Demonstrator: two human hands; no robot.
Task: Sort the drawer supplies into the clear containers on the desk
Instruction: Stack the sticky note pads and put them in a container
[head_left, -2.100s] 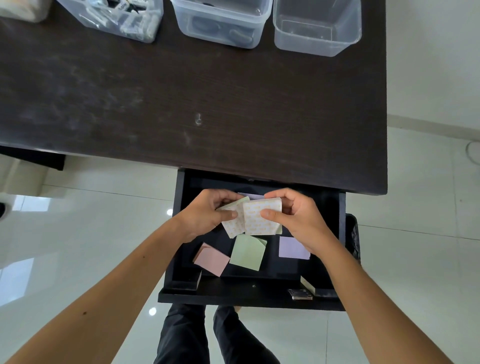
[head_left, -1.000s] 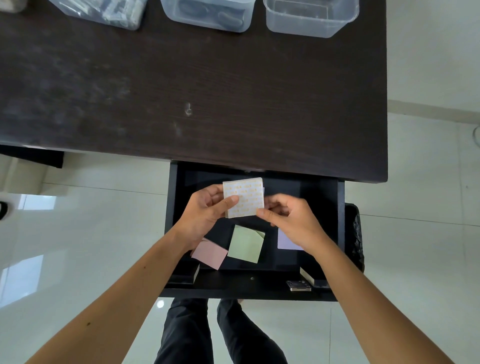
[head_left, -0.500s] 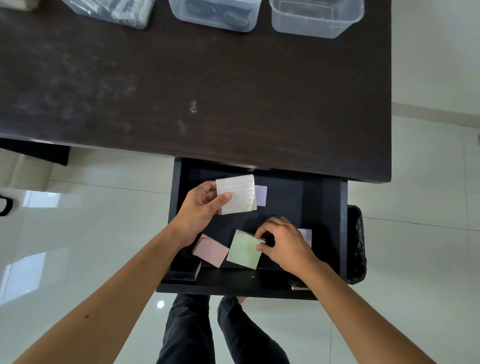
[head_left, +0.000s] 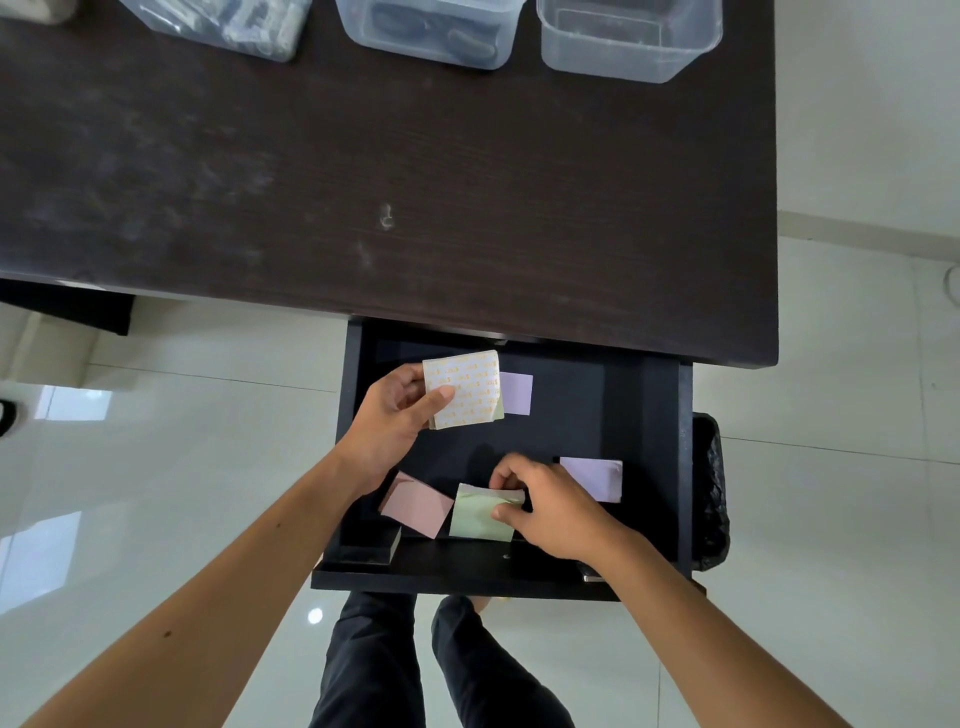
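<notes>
Head view showed both hands working inside the open black drawer under the dark desk. The left hand held a small stack of sticky notes, white with an orange print on top, with its thumb pressed across the face and fingers curled behind; the stack was lifted off the drawer floor. Just beyond that stack, to its right, lay a lilac note. The right hand pinched the top edge of a green note pad between thumb and curled fingers, the pad resting on the drawer floor near the front. Just left of the right hand, touching or overlapping the green pad, lay a pink note pad; just beyond the right hand's knuckles lay another lilac pad. Well beyond both hands, at the desk's far edge, stood three clear containers: the left one and the middle one held dark items too blurred to tell, and the right one stood beside them.
</notes>
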